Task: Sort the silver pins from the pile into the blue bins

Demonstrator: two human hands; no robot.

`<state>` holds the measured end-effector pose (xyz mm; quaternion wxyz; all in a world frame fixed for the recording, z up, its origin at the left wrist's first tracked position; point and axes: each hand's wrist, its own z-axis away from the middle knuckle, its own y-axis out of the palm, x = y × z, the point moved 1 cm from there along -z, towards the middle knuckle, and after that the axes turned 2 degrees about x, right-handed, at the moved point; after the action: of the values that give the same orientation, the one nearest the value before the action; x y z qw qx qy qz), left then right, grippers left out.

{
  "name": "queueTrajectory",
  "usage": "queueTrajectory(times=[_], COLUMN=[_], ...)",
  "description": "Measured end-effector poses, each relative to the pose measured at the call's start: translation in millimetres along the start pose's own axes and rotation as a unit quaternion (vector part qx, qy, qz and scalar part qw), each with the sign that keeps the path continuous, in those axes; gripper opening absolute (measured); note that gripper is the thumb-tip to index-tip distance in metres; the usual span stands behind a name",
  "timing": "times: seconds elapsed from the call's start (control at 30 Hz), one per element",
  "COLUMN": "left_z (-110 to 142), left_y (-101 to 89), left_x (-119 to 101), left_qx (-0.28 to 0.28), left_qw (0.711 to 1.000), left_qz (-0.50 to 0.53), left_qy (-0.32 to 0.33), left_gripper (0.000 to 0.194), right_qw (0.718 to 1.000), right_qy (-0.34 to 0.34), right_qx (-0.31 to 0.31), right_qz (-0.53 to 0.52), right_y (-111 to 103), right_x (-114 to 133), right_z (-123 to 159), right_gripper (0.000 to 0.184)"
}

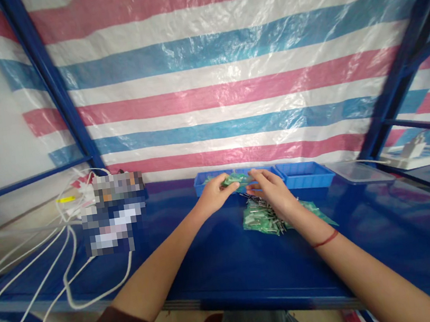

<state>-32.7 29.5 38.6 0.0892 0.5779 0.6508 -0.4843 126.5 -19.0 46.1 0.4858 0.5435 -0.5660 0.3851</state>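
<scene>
My left hand grips the left end of a small green plastic bag, thumb lying across its front. My right hand holds the bag's right end between thumb and fingers. What the bag contains is too small to make out. Both hands are raised at the front of a blue divided tray. Below them, partly behind my right wrist, small metal pieces lie heaped on another green plastic bag on the blue table.
Beside the first tray is a second blue tray, then a clear flat lid. White cables run over the table's left side near a blurred-out item. A white device stands far right. Blue posts frame a striped sheet.
</scene>
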Motion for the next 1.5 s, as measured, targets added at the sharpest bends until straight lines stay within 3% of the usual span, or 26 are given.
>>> queueTrajectory(times=[0.13, 0.23, 0.33, 0.43, 0.5, 0.57, 0.63, 0.7, 0.8, 0.9, 0.97, 1.03, 1.13, 1.2, 1.27, 1.4, 1.5], left_z=[0.0, 0.4, -1.0, -2.6, -2.2, -1.3, -2.0, -5.1, -12.2, -18.1, -20.3, -21.5, -21.6, -20.4, -18.4, -14.4, -11.4], left_y=[-2.0, -2.1, -3.2, -2.7, 1.1, 6.4, 9.8, 8.0, -7.1, -29.8, -41.3, -46.2, -42.6, -37.9, -35.0, -32.9, -24.1], left_x=[-6.0, -5.9, -1.0, 2.9, 1.8, -1.3, -2.3, 2.6, 21.9, 45.9, 58.8, 67.3, 71.7, 70.3, 66.4, 51.6, 33.5], left_qx=[-0.026, -0.010, -0.033, -0.032, 0.023, 0.062, 0.044, -0.022, -0.146, -0.228, -0.248, -0.228, -0.151, -0.108, -0.101, -0.137, -0.069], left_qw=[0.996, 0.991, 0.996, 0.991, 0.966, 0.939, 0.934, 0.948, 0.965, 0.967, 0.962, 0.958, 0.947, 0.937, 0.925, 0.921, 0.961], left_qz=[-0.015, -0.033, 0.006, 0.115, 0.203, 0.272, 0.301, 0.280, 0.176, 0.032, -0.043, -0.119, -0.231, -0.286, -0.325, -0.348, -0.267], left_qy=[0.078, 0.132, 0.088, -0.058, -0.157, -0.203, -0.188, -0.152, -0.125, -0.111, -0.111, -0.126, -0.163, -0.172, -0.168, -0.106, -0.004], left_gripper=[0.013, 0.024, 0.041, 0.041, 0.040, 0.044, 0.040, 0.042, 0.040, 0.037, 0.040, 0.035, 0.022, 0.025, 0.032, 0.033, 0.032], right_qw=[0.986, 0.981, 0.992, 0.988, 0.955, 0.907, 0.858, 0.824, 0.813, 0.780, 0.749, 0.731, 0.722, 0.725, 0.730, 0.739, 0.756], right_qy=[0.134, 0.124, 0.043, -0.107, -0.216, -0.299, -0.357, -0.389, -0.362, -0.285, -0.244, -0.222, -0.215, -0.215, -0.213, -0.211, -0.224], right_qx=[0.092, 0.137, 0.111, 0.058, 0.044, 0.063, 0.091, 0.085, 0.112, 0.264, 0.325, 0.336, 0.324, 0.315, 0.306, 0.250, 0.212], right_qz=[-0.028, -0.062, -0.028, 0.096, 0.197, 0.289, 0.359, 0.402, 0.442, 0.490, 0.524, 0.552, 0.572, 0.574, 0.572, 0.589, 0.578], right_y=[0.0, -1.6, -5.7, -10.0, -10.7, -9.2, -7.5, -8.0, -13.3, -19.1, -21.5, -21.6, -18.1, -15.1, -12.6, -11.4, -13.3], right_x=[2.6, 0.8, -2.9, -4.0, -2.4, 0.4, 4.7, 10.4, 17.5, 16.2, 11.3, 6.1, 2.2, 2.9, 5.5, 10.2, 9.4], right_z=[4.4, 3.5, -1.4, -5.2, -4.5, -1.7, 1.8, 4.5, 6.5, 9.0, 11.0, 12.6, 14.8, 16.2, 17.2, 15.0, 9.0], right_gripper=[0.039, 0.023, 0.021, 0.018, 0.011, 0.007, 0.013, 0.018, 0.020, 0.023, 0.031, 0.037, 0.037, 0.032, 0.025, 0.017, 0.025])
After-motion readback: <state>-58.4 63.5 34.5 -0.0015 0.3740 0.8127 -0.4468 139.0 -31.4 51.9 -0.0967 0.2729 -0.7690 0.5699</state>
